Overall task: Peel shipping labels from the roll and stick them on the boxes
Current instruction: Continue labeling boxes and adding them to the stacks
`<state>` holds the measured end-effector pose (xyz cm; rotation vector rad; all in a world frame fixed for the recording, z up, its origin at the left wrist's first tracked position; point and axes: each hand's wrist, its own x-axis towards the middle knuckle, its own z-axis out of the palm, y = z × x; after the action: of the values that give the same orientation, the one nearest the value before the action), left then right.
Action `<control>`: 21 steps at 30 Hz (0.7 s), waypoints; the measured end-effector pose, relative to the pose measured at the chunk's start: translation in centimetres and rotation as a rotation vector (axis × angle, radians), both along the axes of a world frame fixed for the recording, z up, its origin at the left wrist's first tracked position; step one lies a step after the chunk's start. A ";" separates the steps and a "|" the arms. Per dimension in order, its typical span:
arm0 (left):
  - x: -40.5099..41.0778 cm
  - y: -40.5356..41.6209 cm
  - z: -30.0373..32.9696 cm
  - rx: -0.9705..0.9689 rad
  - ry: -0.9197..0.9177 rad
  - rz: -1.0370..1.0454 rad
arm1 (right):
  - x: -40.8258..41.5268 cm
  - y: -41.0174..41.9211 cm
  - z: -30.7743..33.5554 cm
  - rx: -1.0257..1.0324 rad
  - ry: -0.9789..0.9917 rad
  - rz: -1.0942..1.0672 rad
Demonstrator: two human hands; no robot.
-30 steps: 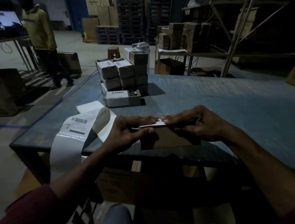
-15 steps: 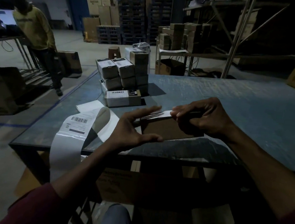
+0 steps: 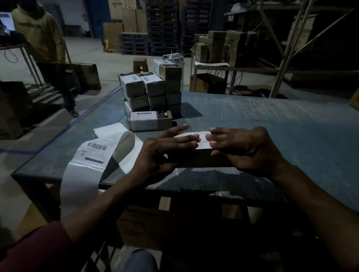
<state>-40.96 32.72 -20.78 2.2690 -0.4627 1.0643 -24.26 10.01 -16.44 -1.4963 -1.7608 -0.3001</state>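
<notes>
Hands: both lie on one small brown box (image 3: 196, 158) at the near middle of the table (image 3: 283, 132), likely to smooth a fresh label flat.
Left hand (image 3: 162, 151): palm down, fingers nearly straight and spread, reaching right across the box top; the thumb lies along the near side of the box. It presses rather than grips.
Right hand (image 3: 244, 150): palm down over the right end of the box, fingers bent at the knuckles with their tips on the label; the thumb sits against the near face, so this hand looks to steady the box while pressing. Whether it truly clamps the box I cannot tell.
Label (image 3: 202, 140): white, on the box top, showing between the two sets of fingertips; mostly covered, so its edges cannot be checked.
Label strip (image 3: 92, 154): just left of the left hand, looping on the table with one printed barcode label facing up; its tail hangs over the near edge, within easy reach for the next peel.
Single labelled box (image 3: 150, 120): just beyond the hands, lying flat.
Stack of boxes (image 3: 150, 90): farther left, labels on top, seemingly the finished pile.
Progress: judged from this, sticking is nearly done on this box.
Far left: a person in a yellow top (image 3: 38, 34) stands on the floor.
</notes>
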 end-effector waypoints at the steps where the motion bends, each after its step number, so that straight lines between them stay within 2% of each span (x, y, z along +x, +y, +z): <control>1: 0.0 -0.1 0.0 -0.014 -0.037 -0.003 | -0.1 0.1 0.0 0.039 -0.010 -0.010; 4: 0.1 -1.0 0.3 -0.131 -0.169 0.054 | -0.4 0.3 0.1 0.145 -0.025 -0.058; 6: 0.3 -1.3 0.8 -0.353 -0.164 0.159 | -0.1 0.3 0.1 0.173 -0.100 -0.065; 8: 0.7 -1.6 1.8 -0.710 -0.002 0.211 | -0.1 0.3 -0.2 0.169 -0.287 -0.098; 10: 1.1 -1.2 2.6 -1.050 0.322 0.176 | -0.3 0.6 -1.3 0.222 -0.476 -0.086; 11: 1.2 -1.0 2.7 -1.152 0.489 0.137 | -0.6 0.8 -1.8 0.253 -0.542 -0.066; 13: 1.2 -0.5 2.3 -1.199 0.697 -0.020 | -0.9 1.0 -2.9 0.265 -0.599 -0.042; 14: 1.1 -0.5 2.0 -1.188 0.727 -0.088 | -0.9 0.9 -3.2 0.252 -0.606 -0.040; 18: 0.7 -0.3 1.1 -1.192 0.575 -0.178 | -1.1 0.3 -3.3 0.269 -0.664 -0.038; 21: 1.1 0.0 0.5 -1.000 0.457 -0.141 | -1.8 -0.1 -2.3 0.282 -0.446 -0.186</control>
<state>-39.90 32.75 -20.27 1.4609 0.1075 0.4814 -26.01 9.87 -18.78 -1.4609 -1.8163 -1.0008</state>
